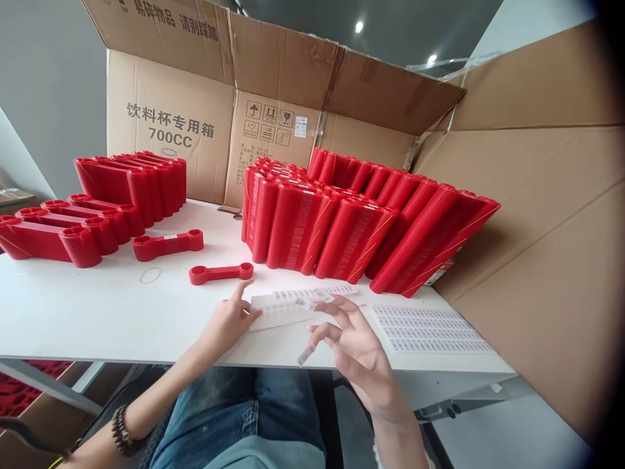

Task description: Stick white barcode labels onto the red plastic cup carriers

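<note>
Right hand (359, 348) grip pinches small label (306, 355) | left hand (229, 319) open, pressing label sheet (283, 312)

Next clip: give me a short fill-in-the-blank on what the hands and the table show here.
1. The left hand presses on a sheet of ____.
2. The right hand holds a small peeled label on its ____.
3. The stacked plastic holders are ____ in colour.
4. A loose ____ band lies on the white table.

Missing words: labels; fingertips; red; rubber
</note>
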`<state>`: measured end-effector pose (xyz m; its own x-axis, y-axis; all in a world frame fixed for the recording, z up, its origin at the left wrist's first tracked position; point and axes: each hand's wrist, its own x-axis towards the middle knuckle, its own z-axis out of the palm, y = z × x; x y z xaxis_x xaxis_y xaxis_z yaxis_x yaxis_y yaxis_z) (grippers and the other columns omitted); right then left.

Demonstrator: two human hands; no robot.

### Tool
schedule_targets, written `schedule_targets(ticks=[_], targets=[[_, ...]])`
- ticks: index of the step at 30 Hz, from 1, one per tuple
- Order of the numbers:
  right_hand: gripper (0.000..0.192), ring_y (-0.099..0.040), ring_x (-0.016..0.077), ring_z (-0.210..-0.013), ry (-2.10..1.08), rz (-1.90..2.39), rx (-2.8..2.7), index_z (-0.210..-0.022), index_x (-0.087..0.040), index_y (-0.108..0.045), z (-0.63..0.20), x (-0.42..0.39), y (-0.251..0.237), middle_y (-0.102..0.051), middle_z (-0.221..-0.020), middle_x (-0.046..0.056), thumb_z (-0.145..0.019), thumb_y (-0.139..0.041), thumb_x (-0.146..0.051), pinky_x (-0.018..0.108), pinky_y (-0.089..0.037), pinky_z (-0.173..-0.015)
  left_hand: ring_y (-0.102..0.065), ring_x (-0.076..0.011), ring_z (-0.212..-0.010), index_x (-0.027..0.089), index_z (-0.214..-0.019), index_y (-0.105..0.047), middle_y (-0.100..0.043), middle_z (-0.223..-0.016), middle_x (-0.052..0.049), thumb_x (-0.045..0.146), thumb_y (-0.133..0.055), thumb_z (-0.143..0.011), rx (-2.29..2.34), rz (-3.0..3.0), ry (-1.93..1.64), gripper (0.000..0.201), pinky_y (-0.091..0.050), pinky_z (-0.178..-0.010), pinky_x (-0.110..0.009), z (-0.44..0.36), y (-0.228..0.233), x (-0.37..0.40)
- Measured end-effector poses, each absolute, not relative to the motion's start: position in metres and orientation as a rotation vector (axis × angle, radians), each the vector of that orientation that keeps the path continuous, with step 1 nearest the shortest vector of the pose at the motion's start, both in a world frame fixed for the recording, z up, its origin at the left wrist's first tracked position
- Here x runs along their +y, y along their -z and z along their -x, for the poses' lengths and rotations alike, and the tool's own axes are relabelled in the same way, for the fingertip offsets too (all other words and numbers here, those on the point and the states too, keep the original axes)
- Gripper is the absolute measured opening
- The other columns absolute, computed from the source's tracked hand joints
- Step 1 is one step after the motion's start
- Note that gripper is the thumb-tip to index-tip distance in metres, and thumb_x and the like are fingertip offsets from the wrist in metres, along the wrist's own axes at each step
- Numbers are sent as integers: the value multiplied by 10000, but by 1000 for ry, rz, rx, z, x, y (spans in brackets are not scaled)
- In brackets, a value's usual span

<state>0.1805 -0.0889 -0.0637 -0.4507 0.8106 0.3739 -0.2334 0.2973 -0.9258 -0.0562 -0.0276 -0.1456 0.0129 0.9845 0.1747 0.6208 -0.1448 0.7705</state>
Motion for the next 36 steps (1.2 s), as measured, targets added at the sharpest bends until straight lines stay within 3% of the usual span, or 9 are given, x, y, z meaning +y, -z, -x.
schedule_targets(ticks=[2, 5, 9, 12, 18, 25, 30, 36], targets=[[527, -646, 201, -969, -1494, 551, -1578, -1357, -358, -428, -183, -80, 68, -499, -1364, 89, -887, -663, -412, 463, -484, -951, -667, -225, -700, 179, -1406, -340, -713, -807, -10, 294, -519, -816, 1677, -1828, -878, 627, -488, -709, -317, 64, 145, -23], [517, -650, 199, -1001, -1627, 637, -1602, -1354, -315, -413, -184, -71, 72, -484, -1372, 108, -905, -640, -435, 452, -437, -985, -683, -276, -908, 184, -1334, -434, -728, -1043, -84, 322, -530, -824, 1771, -1954, -632, 537, -503, -822, -383, 80, 138, -21], [561, -642, 207, -1040, -1712, 758, -1818, -1378, -255, -406, -192, -65, 75, -520, -1344, 139, -912, -613, -489, 446, -434, -987, -536, -326, -1253, 166, -1298, -524, -608, -1345, -136, 327, -544, -825, 1746, -2165, -265, 500, -451, -1002, -445, 106, 126, -27], [605, -629, 225, -1085, -1705, 733, -2150, -1397, -198, -450, -202, -64, 75, -586, -1304, 158, -898, -625, -493, 432, -461, -975, -460, -311, -1345, 169, -1370, -499, -519, -1456, -132, 369, -539, -833, 1655, -2204, -65, 575, -418, -1066, -436, 125, 115, -36], [752, -644, 283, -1090, -1609, 738, -2590, -1338, -119, -569, -215, -67, 66, -684, -1212, 181, -812, -630, -652, 420, -487, -963, -547, -314, -1272, 161, -1465, -399, -598, -1371, -156, 479, -473, -865, 1783, -2056, 35, 683, -427, -1060, -474, 147, 100, -48], [723, -631, 271, -1103, -1488, 977, -2510, -1312, -110, -567, -235, -71, 54, -689, -1164, 168, -862, -541, -675, 423, -487, -963, -557, -272, -1273, 296, -1468, -384, -558, -1438, -49, 629, -464, -858, 1684, -2076, -78, 700, -453, -1056, -419, 172, 89, -60], [692, -622, 274, -1127, -1468, 1024, -2457, -1307, -129, -566, -245, -72, 52, -679, -1179, 175, -866, -550, -662, 452, -469, -997, -573, -317, -1253, 249, -1488, -373, -596, -1393, -92, 720, -440, -841, 1793, -2156, -226, 803, -450, -1056, -481, 186, 98, -68], [644, -623, 271, -1133, -1506, 1005, -2426, -1346, -144, -539, -247, -68, 56, -668, -1173, 171, -890, -570, -598, 457, -480, -988, -601, -328, -1231, 237, -1446, -463, -600, -1395, -96, 738, -451, -834, 1763, -2255, -316, 792, -514, -998, -433, 186, 93, -78]])
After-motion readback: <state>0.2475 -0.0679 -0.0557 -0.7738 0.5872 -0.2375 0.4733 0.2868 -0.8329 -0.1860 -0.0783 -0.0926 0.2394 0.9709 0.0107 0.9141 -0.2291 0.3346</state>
